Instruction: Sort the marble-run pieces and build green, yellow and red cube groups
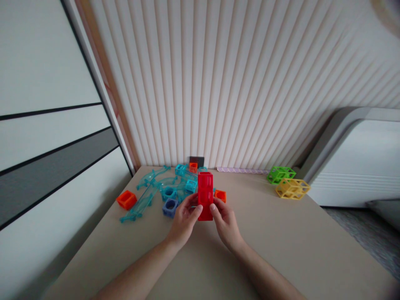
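Note:
A tall red block piece stands upright between my two hands near the middle of the view. My left hand grips its lower left side, thumb on the near face and fingers behind. On the lower right side, my right hand holds it in the same way. Just behind my right fingers sits an orange block. A blue-violet ring block lies to the left of my left hand, with a teal ring block behind it.
Translucent teal track pieces spread over the table's left back, beside an orange block. Green and yellow open frames lie at the right back. A black object and a pale purple strip are by the ribbed wall.

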### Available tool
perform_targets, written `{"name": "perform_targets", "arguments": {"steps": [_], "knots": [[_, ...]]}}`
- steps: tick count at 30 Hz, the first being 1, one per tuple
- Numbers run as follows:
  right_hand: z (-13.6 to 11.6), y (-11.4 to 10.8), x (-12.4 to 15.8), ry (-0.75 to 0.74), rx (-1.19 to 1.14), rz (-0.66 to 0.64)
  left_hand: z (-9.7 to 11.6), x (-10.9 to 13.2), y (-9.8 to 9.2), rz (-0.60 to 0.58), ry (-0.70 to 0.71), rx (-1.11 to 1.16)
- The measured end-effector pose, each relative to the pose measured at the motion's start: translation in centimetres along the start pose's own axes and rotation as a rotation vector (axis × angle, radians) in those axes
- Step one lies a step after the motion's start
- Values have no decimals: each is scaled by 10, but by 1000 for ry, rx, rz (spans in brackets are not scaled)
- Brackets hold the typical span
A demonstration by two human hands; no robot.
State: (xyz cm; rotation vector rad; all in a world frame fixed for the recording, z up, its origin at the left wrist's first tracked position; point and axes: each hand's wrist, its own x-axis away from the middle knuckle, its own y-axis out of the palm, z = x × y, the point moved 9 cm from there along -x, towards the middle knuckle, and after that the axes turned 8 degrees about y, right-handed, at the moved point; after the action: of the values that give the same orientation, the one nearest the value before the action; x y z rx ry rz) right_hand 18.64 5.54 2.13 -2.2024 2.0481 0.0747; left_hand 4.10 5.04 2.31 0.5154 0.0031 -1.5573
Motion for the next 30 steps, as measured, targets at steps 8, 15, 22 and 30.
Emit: {"name": "perform_targets", "arguments": {"steps": [8,15,22,30], "knots": [[-29,-3,13,-295,381,121,-7,-1,-3,36,-16,17],[-40,1,17,-328,484,99,-6,2,3,-71,-5,62],[-44,-7,17,-339,492,208,4,9,16,-217,-4,50],[-38,-36,5,-295,377,373,-5,8,13,-180,-22,-80]]}}
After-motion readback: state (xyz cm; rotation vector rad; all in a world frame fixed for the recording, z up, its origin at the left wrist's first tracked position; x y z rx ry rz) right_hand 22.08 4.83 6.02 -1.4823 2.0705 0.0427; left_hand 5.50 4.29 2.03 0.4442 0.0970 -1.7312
